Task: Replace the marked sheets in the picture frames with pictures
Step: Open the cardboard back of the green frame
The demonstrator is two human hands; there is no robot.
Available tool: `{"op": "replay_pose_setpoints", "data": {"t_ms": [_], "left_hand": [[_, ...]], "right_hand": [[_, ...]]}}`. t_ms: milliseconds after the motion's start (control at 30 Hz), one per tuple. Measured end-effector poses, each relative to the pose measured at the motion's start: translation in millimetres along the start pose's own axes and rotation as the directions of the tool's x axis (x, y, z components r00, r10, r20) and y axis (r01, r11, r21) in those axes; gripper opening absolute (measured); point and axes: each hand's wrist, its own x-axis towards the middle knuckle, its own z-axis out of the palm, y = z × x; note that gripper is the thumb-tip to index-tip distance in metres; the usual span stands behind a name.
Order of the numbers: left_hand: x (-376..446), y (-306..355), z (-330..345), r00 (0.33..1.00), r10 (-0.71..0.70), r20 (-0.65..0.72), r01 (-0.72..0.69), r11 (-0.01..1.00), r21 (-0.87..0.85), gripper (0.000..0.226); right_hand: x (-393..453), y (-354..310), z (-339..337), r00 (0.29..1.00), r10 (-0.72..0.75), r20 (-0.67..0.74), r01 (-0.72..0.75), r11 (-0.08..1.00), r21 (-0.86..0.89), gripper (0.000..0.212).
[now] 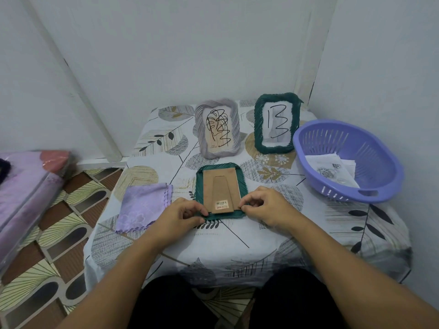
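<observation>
On the leaf-print tablecloth, a lavender colander holding printed pictures sits right of two upright frames, grey frame and green frame, each showing a scribbled sheet. A third green frame lies face down in front, cardboard backing up, beside a purple cloth. The left hand and right hand pinch at its near corners.

White corner walls, patterned floor tiles, perhaps bedding left.

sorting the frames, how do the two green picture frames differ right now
The near green frame lies face down, its brown backing up; the far green frame stands upright, showing a marked sheet. The left hand and right hand pinch at the near one's lower edge; nothing touches the far one. Both have ridged dark green borders.
</observation>
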Motion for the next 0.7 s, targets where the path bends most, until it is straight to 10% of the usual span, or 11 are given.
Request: {"op": "replay_pose_setpoints", "data": {"t_ms": [700], "left_hand": [[0, 3, 3, 0.999, -0.016, -0.031, 0.015, 0.999, -0.041, 0.012]], "right_hand": [[-6, -11, -13, 0.981, 0.005, 0.195, 0.009, 0.997, -0.072, 0.016]]}}
